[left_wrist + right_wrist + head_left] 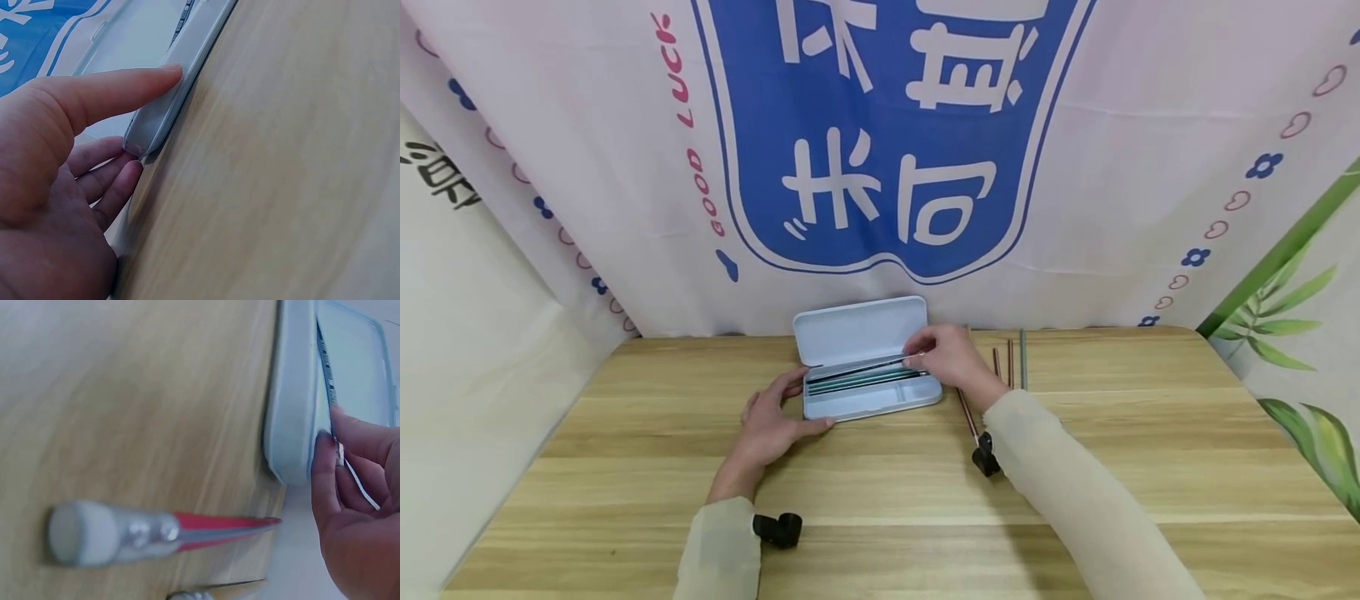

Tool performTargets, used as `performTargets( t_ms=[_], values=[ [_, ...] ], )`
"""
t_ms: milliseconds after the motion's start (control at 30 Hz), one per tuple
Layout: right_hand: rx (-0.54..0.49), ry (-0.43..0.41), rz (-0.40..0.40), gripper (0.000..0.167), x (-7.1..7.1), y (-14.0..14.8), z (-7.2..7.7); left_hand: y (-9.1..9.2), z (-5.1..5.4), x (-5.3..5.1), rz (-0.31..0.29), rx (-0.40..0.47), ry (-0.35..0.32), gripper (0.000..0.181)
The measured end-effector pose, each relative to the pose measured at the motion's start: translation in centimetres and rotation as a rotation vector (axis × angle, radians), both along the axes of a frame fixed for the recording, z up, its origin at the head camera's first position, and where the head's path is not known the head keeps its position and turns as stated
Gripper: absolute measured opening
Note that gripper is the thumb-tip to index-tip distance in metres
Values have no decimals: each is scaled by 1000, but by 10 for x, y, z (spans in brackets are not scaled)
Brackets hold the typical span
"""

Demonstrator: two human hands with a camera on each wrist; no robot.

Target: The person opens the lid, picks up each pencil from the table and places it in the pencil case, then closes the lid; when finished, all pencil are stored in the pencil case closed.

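A pale blue pencil case (pixel 850 406) lies open near the back of the table, its lid (pixel 861 329) tilted up behind. Several dark and green pencils (pixel 857 382) lie lengthwise inside. My left hand (pixel 769 427) holds the case's left end, thumb along the front edge and fingers at the end; in the left wrist view the thumb (pixel 125 94) rests on the rim. Over the right part of the case, my right hand (pixel 951 357) pinches a dark pencil (pixel 326 369) near its metal-banded end. Printed marks run along that pencil, and its far end lies within the case.
To the right of the case, several loose pencils lie on the wooden table (pixel 880 508), among them a reddish one (pixel 967 412) and a grey-green one (pixel 1023 358). A red-striped pencil (pixel 212 531) with a white eraser looms close in the right wrist view. A printed curtain (pixel 1075 275) hangs behind.
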State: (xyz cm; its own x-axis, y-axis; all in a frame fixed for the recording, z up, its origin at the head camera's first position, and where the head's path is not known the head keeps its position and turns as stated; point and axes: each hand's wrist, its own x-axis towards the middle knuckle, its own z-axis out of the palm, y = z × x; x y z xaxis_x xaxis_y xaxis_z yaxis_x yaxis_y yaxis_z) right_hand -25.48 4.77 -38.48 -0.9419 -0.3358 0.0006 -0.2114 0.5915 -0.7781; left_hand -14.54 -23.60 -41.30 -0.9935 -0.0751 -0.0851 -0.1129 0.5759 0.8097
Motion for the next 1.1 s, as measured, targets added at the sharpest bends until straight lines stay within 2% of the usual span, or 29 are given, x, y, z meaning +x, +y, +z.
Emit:
performTargets(
  t_ms=[167, 533, 767, 1100],
  values=[
    [1, -27, -21, 11, 1, 2, 0, 1, 0, 1, 3, 7, -3, 95],
    [25, 38, -22, 8, 1, -1, 0, 1, 0, 1, 6, 4, -11, 95],
    [136, 116, 9, 9, 1, -1, -5, 1, 1, 1, 9, 3, -16, 95],
    [216, 180, 19, 11, 4, -3, -5, 2, 0, 1, 11, -1, -10, 95]
  ],
)
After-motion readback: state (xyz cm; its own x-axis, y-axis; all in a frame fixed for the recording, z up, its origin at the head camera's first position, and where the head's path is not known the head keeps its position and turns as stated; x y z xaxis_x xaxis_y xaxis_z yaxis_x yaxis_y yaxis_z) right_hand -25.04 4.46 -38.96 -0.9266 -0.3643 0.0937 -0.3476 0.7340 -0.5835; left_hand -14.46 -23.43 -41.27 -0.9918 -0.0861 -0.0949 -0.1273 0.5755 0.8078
